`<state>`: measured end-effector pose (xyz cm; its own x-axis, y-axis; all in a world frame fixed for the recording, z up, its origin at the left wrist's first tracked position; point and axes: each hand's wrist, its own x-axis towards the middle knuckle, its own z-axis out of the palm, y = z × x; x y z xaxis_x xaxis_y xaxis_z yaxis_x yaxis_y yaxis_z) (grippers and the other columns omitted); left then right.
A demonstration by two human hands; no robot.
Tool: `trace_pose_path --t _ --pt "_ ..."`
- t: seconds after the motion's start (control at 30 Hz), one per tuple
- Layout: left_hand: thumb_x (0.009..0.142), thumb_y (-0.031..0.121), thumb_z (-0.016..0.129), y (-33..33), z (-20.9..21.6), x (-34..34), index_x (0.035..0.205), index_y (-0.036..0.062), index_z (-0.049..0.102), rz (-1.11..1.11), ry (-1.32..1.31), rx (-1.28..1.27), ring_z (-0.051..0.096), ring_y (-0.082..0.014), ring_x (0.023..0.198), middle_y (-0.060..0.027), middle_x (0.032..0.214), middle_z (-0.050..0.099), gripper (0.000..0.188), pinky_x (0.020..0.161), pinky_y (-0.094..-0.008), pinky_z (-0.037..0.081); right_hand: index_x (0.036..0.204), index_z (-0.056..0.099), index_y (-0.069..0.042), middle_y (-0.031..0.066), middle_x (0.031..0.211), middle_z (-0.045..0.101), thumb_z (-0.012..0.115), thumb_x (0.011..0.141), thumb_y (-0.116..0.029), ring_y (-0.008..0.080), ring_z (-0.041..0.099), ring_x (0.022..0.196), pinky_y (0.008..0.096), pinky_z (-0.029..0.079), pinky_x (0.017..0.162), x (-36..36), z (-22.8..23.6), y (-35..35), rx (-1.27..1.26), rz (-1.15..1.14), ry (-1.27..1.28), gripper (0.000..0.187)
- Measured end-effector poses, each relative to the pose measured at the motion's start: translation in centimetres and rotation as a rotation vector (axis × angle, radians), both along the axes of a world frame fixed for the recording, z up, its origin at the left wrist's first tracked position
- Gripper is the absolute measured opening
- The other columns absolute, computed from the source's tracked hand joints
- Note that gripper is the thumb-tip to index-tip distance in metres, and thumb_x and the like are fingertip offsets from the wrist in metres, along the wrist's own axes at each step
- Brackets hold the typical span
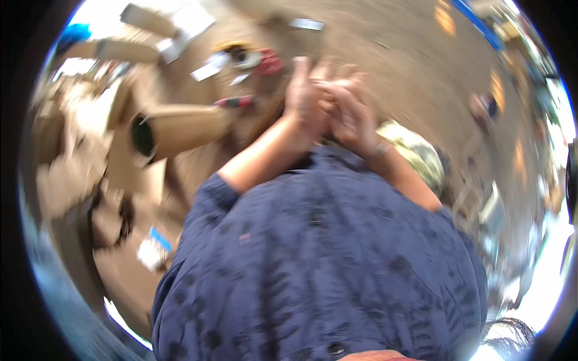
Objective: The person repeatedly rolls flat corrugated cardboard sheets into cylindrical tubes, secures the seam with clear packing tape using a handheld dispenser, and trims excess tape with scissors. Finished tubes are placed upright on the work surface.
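Observation:
In front of my chest, my left hand and my right hand touch each other, palms turned inward. Motion blurs both, but their fingers look stretched out, and I see nothing held between them. A red and dark handled tool lies on the ground to the left of my left hand. Beyond it is a small cluster with a red item, a yellow and black item and a white paper piece; their kinds are too smeared to tell.
A brown cardboard tube with a dark open end lies at the left, among cardboard pieces. Another brown tube is at the far left. Light patterned fabric shows beside my right forearm. A blue strip runs at the far right.

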<state>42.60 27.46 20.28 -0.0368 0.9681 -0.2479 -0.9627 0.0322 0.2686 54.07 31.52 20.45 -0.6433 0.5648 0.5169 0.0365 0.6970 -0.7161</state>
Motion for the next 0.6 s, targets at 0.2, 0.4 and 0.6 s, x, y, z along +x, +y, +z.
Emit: trace_pose_path --t 0.2,0.4,0.6 --pt "0.102 0.042 0.047 0.1 -4.4 -1.5 0.128 0.0044 0.054 -0.304 0.250 -0.285 0.059 -0.0268 0.114 -0.0123 0.124 0.061 0.047 0.097 -0.0406 0.046 0.109 0.063 -0.007 0.0026 0.081 0.066 0.057 0.096 -0.008 0.0095 0.058 0.069 0.0248 0.047 0.058 10.0 -9.6 2.8 -0.576 -0.398 0.076 0.014" --pt "0.101 0.037 0.050 -8.2 -10.3 -7.9 0.127 0.0047 0.056 -0.194 0.516 -0.434 0.060 -0.0225 0.107 -0.0086 0.117 0.064 0.042 0.097 -0.0377 0.046 0.118 0.062 -0.005 0.0103 0.102 0.070 0.064 0.093 -0.021 0.0188 0.065 0.089 0.0333 0.052 0.077 29.0 -19.0 1.0 -0.665 -1.140 -0.313 0.030" --pt "0.098 0.036 0.057 -25.4 -19.6 -12.4 0.124 0.0055 0.057 0.013 0.377 -0.701 0.060 -0.0230 0.106 -0.0100 0.115 0.064 0.040 0.094 -0.0389 0.050 0.111 0.063 -0.004 0.0061 0.091 0.067 0.064 0.088 -0.012 0.0228 0.063 0.068 0.0355 0.053 0.063 39.9 -23.4 -3.2 -1.354 -1.117 -0.104 0.024"
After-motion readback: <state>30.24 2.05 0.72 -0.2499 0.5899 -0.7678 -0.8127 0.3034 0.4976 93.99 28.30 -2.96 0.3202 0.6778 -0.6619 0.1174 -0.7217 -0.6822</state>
